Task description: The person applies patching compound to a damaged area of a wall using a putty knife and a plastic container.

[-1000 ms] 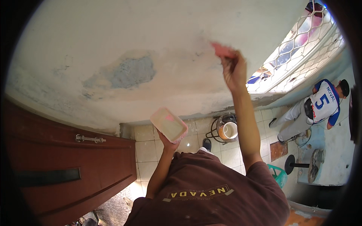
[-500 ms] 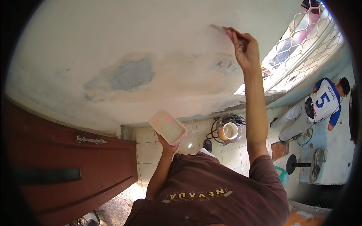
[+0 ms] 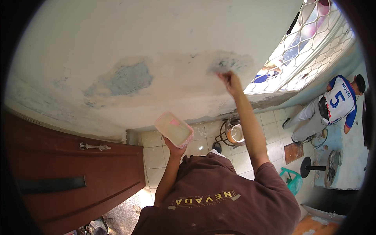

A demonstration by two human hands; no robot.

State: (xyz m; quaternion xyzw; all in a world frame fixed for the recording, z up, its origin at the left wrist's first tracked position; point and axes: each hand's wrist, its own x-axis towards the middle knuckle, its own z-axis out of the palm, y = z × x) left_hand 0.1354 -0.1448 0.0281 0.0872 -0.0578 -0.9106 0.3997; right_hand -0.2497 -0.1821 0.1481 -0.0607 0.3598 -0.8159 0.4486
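Note:
My left hand (image 3: 174, 148) is closed round the lower edge of a shallow rectangular plastic tub (image 3: 188, 141), pinkish and whitish, with pale stuff inside and a pink patch. My right arm reaches up to the wall (image 3: 172, 23). My right hand (image 3: 232, 84) is closed on a small thin tool smeared by motion, its kind not clear. The tool's end is by a dark rough patch (image 3: 225, 63) on the pale wall. A larger grey-blue patch (image 3: 131, 78) lies further left, with smoothed beige areas around it.
A white-and-orange bucket (image 3: 236, 134) stands on a dark stand (image 3: 222, 135) below my right arm. A red-brown door (image 3: 117, 168) is at left, a grilled window (image 3: 305, 43) at upper right. Another person (image 3: 337, 98) works at right, near a green plastic stool (image 3: 291, 181) and a standing fan (image 3: 331, 168).
My right hand has come down and left along the wall, from beside the window to the dark patch. My left hand still holds the tub in nearly the same place.

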